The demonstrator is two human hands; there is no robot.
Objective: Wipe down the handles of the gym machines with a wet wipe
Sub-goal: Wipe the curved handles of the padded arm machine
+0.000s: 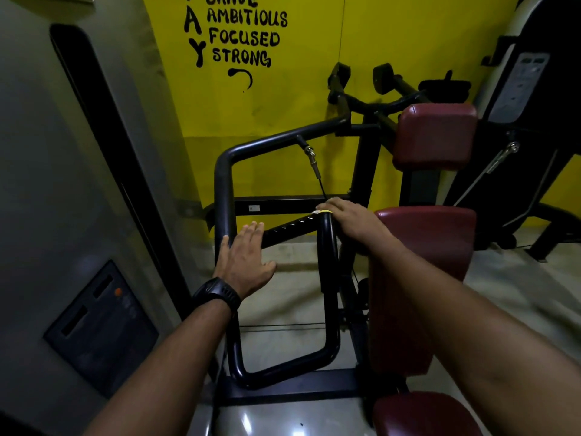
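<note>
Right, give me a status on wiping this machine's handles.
Done: nothing shows as finished. In hand: the right hand presses a pale scrap, probably the wet wipe, on top of the black padded upright handle; the open left hand hovers. Left: the far black handles.

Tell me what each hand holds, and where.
Left hand: nothing, open. Right hand: top end of the black padded machine handle; a wipe can't be confirmed.

a yellow wall (pixel 408 42) bears black painted lettering (pixel 243 33); maroon pads (pixel 435 136) sit right, a grey panel (pixel 103 328) left.
</note>
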